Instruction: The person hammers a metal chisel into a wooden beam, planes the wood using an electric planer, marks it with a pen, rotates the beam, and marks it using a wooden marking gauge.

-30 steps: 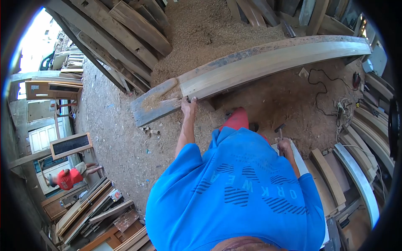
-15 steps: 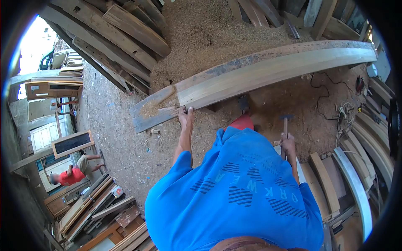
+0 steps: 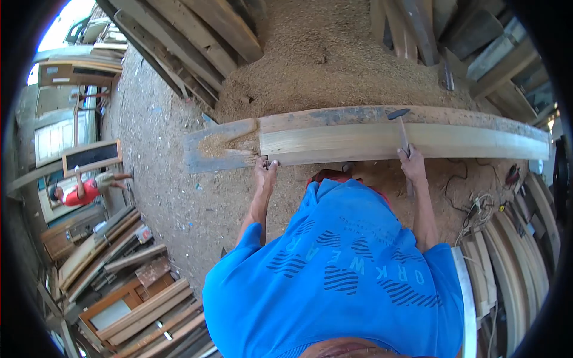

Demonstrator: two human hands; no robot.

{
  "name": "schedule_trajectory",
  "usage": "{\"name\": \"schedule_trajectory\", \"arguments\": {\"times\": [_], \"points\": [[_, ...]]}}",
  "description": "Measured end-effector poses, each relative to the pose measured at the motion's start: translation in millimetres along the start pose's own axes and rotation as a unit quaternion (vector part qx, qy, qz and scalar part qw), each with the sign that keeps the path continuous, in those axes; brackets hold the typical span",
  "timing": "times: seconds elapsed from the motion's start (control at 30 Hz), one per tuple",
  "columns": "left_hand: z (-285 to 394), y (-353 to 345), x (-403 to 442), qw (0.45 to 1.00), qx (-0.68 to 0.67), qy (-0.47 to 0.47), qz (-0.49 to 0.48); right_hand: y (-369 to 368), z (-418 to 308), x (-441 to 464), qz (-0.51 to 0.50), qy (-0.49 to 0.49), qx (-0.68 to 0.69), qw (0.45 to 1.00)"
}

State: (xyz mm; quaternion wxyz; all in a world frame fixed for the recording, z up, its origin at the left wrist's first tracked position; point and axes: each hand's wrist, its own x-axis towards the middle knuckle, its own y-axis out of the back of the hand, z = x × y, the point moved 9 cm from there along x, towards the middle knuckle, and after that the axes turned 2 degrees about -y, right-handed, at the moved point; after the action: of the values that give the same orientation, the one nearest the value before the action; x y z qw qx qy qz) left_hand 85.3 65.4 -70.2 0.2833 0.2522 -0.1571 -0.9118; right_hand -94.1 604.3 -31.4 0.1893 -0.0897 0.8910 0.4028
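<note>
A long pale wooden plank lies on a weathered wooden bench that runs across the view. My left hand is closed at the plank's near left corner, thumb and fingers drawn together; a small dark thing shows by the fingertips, too small to name. Gripped by its wooden handle, a hammer is in my right hand. The hammer's dark head is above the bench's far edge, apart from my left hand.
Boards lean at the upper left and timber at the upper right. Curved wooden pieces and a tangled cord lie on the right. Sawdust covers the ground. A person in a red shirt stands far left.
My right hand has raised the hammer from low beside my body to over the plank. My left hand stays at the plank's end. The view has turned slightly.
</note>
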Motion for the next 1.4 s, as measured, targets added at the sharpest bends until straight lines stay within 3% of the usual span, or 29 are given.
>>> {"name": "schedule_trajectory", "arguments": {"times": [0.3,0.53,0.97,1.4], "points": [[-7.1,-2.2,-3.3,0.999,-0.04,0.002,0.029,-15.2,-21.5,27.6,-0.078,0.032,-0.132,0.988],[-5.4,-0.5,-9.4,0.996,0.02,0.016,0.082,-14.4,-29.9,25.6,-0.114,-0.052,0.001,0.992],[-14.5,-2.4,-12.8,0.993,-0.019,0.022,0.115,-21.5,-3.9,33.9,-0.101,-0.068,0.047,0.991],[-4.4,5.6,-14.2,0.989,0.074,0.044,0.118,-24.4,-2.5,31.7,-0.101,-0.077,0.065,0.99]]}}
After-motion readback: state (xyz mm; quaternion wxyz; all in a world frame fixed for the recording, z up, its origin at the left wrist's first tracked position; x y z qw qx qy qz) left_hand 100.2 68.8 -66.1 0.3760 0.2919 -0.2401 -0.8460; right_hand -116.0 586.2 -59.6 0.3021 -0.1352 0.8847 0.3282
